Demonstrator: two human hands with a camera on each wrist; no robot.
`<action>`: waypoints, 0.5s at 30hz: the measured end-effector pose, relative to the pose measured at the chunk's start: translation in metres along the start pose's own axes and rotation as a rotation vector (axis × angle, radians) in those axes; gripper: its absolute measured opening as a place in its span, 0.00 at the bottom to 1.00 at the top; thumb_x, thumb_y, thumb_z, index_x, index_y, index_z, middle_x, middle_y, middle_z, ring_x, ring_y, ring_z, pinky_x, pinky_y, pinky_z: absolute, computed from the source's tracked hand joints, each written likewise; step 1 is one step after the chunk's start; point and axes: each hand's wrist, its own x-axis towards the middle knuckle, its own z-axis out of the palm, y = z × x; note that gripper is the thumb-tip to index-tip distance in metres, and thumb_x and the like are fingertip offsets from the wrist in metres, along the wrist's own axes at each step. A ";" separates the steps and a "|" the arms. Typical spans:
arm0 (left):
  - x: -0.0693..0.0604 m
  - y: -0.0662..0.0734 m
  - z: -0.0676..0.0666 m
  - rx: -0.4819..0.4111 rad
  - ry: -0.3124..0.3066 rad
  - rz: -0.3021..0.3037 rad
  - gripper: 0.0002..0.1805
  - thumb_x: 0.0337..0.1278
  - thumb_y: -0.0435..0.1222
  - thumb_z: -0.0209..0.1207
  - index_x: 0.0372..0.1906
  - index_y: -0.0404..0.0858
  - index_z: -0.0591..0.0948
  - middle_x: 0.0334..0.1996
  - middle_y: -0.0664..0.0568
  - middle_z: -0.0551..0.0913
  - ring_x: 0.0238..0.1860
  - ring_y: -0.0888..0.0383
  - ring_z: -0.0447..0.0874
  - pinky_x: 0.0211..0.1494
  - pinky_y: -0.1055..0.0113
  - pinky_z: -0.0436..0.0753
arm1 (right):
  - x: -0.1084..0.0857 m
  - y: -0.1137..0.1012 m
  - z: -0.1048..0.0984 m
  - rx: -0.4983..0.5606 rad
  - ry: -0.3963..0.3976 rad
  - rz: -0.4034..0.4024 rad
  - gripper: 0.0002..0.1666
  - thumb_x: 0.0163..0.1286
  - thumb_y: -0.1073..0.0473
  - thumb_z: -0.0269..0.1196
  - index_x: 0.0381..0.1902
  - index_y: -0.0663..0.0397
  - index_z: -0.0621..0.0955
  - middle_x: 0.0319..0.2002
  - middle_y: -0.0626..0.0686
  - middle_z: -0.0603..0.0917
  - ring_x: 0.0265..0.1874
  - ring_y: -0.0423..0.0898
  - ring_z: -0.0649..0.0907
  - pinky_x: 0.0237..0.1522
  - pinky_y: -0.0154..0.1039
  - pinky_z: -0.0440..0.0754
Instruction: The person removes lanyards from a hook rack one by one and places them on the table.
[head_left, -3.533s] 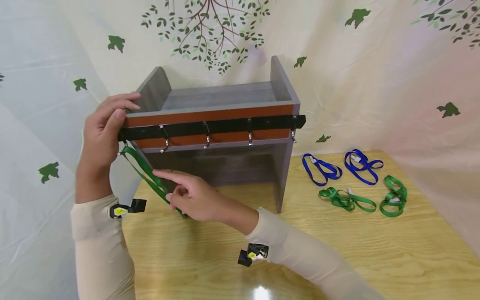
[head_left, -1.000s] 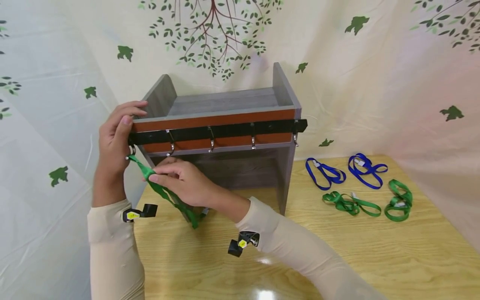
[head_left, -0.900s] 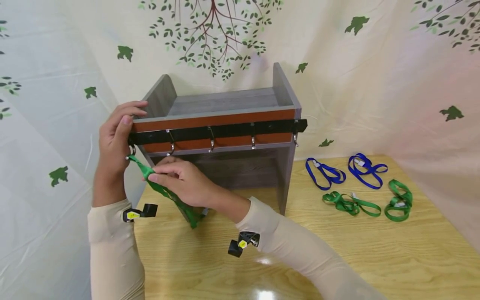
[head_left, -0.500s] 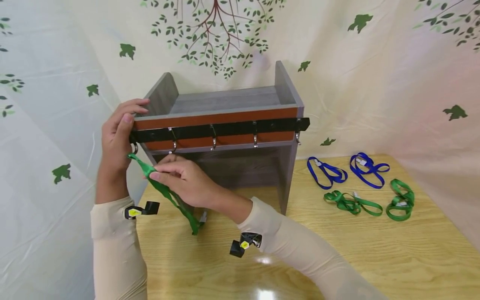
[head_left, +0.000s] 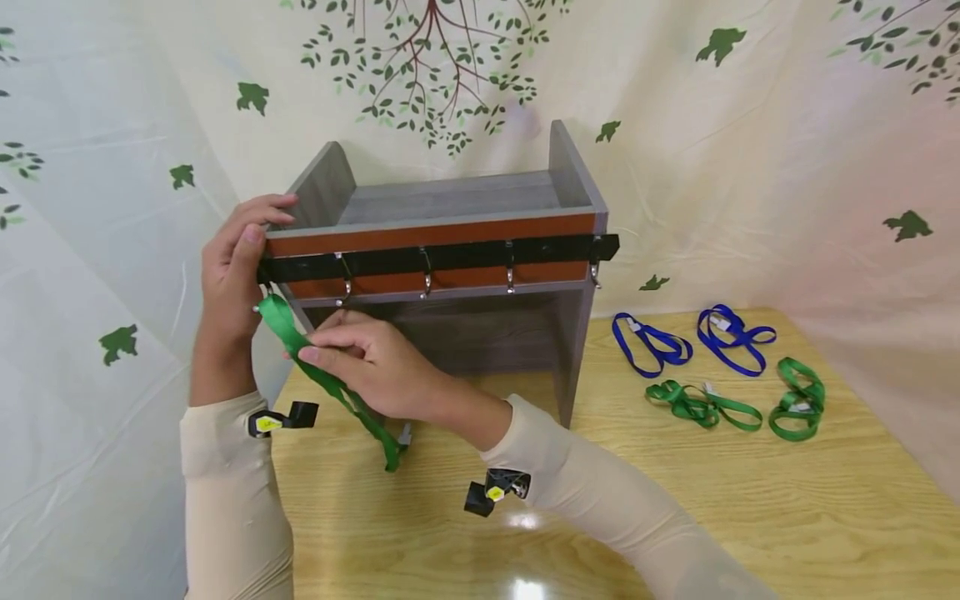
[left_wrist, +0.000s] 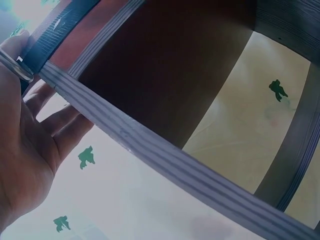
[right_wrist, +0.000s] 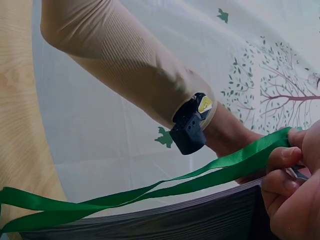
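Observation:
My left hand [head_left: 234, 271] grips the left front corner of a grey wooden shelf [head_left: 450, 196], by the end of a black hook rail [head_left: 468, 255]. In the left wrist view the fingers [left_wrist: 70, 132] reach behind the side panel. My right hand [head_left: 382, 367] pinches a green lanyard [head_left: 322, 377] below the rail's leftmost hook. The lanyard's flat upper end lies against that hook, just beside my left hand; whether it goes over the hook I cannot tell. Its lower end, with a pale clip [head_left: 406, 434], hangs near the table. The right wrist view shows two long strands.
To the right on the wooden table [head_left: 675, 500] lie two blue lanyards [head_left: 652, 344] and two green lanyards [head_left: 701, 406]. Several other silver hooks [head_left: 511, 279] on the rail bear nothing. A cloth printed with leaves stands behind and to the sides.
At first my right index finger pointed along the lanyard on the hook; later my right hand pinched it. Since half a second ago its upper end has turned flat and risen slightly.

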 end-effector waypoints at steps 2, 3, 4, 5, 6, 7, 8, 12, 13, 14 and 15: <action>0.000 0.000 0.000 0.009 0.001 0.004 0.21 0.77 0.36 0.46 0.51 0.28 0.86 0.63 0.47 0.85 0.71 0.48 0.73 0.68 0.68 0.77 | -0.001 -0.002 -0.001 0.023 -0.013 0.017 0.17 0.82 0.60 0.58 0.57 0.62 0.88 0.49 0.55 0.83 0.36 0.34 0.79 0.35 0.28 0.82; 0.001 0.000 0.000 0.010 -0.001 0.004 0.21 0.77 0.36 0.46 0.51 0.28 0.86 0.63 0.47 0.85 0.71 0.48 0.73 0.68 0.68 0.77 | -0.001 -0.003 -0.001 0.036 -0.021 0.023 0.17 0.82 0.59 0.58 0.57 0.62 0.87 0.48 0.55 0.82 0.31 0.35 0.79 0.31 0.30 0.82; 0.001 0.000 0.000 0.012 -0.002 0.004 0.21 0.77 0.36 0.46 0.51 0.28 0.86 0.63 0.47 0.85 0.71 0.48 0.73 0.67 0.68 0.78 | -0.002 -0.004 -0.002 0.049 -0.028 0.029 0.17 0.83 0.59 0.57 0.58 0.62 0.87 0.47 0.56 0.82 0.27 0.37 0.79 0.28 0.32 0.81; 0.001 0.000 0.001 0.011 -0.003 0.005 0.21 0.77 0.36 0.46 0.51 0.28 0.86 0.63 0.47 0.85 0.71 0.48 0.73 0.67 0.68 0.78 | -0.002 -0.005 -0.002 0.060 -0.032 0.031 0.17 0.83 0.59 0.57 0.58 0.62 0.86 0.47 0.56 0.82 0.23 0.38 0.79 0.26 0.34 0.81; 0.001 0.000 0.001 0.012 -0.004 0.005 0.21 0.77 0.36 0.46 0.51 0.28 0.86 0.63 0.47 0.85 0.71 0.48 0.73 0.67 0.68 0.78 | -0.003 -0.006 -0.003 0.071 -0.037 0.032 0.17 0.83 0.59 0.57 0.58 0.62 0.86 0.47 0.56 0.81 0.21 0.40 0.80 0.25 0.36 0.81; 0.002 0.000 0.001 0.012 -0.005 0.005 0.21 0.77 0.35 0.46 0.51 0.28 0.86 0.63 0.47 0.85 0.71 0.48 0.74 0.68 0.68 0.78 | -0.003 -0.007 -0.004 0.084 -0.043 0.034 0.17 0.83 0.60 0.56 0.58 0.62 0.85 0.46 0.56 0.81 0.19 0.41 0.81 0.25 0.38 0.82; 0.001 0.000 0.001 0.012 -0.005 0.006 0.21 0.77 0.35 0.45 0.51 0.28 0.86 0.63 0.47 0.85 0.71 0.48 0.74 0.68 0.68 0.78 | -0.004 -0.008 -0.005 0.085 -0.046 0.029 0.17 0.83 0.60 0.56 0.58 0.62 0.85 0.47 0.57 0.82 0.21 0.42 0.83 0.28 0.38 0.84; 0.001 -0.001 0.001 0.018 0.002 0.016 0.21 0.78 0.36 0.45 0.50 0.28 0.87 0.62 0.47 0.86 0.70 0.48 0.74 0.69 0.68 0.76 | -0.007 -0.012 -0.009 0.092 -0.046 0.039 0.17 0.84 0.59 0.55 0.59 0.61 0.84 0.42 0.58 0.88 0.23 0.52 0.85 0.28 0.39 0.84; 0.001 -0.001 0.001 0.015 0.005 0.016 0.21 0.78 0.36 0.46 0.50 0.28 0.87 0.62 0.47 0.86 0.70 0.48 0.74 0.69 0.68 0.76 | -0.008 -0.013 -0.010 0.091 -0.046 0.050 0.17 0.84 0.58 0.55 0.60 0.60 0.84 0.42 0.58 0.89 0.22 0.53 0.83 0.26 0.38 0.83; 0.000 -0.001 0.001 0.012 0.009 0.018 0.20 0.78 0.35 0.46 0.50 0.28 0.87 0.62 0.47 0.86 0.70 0.48 0.75 0.69 0.68 0.76 | -0.009 -0.015 -0.011 0.089 -0.042 0.057 0.17 0.84 0.58 0.54 0.60 0.59 0.84 0.42 0.58 0.91 0.21 0.53 0.82 0.23 0.38 0.82; 0.000 -0.002 0.001 0.009 0.011 0.019 0.20 0.78 0.35 0.46 0.49 0.28 0.87 0.62 0.47 0.86 0.70 0.48 0.75 0.68 0.68 0.76 | -0.010 -0.016 -0.012 0.087 -0.038 0.064 0.17 0.84 0.58 0.54 0.60 0.58 0.84 0.42 0.59 0.92 0.21 0.54 0.82 0.21 0.40 0.80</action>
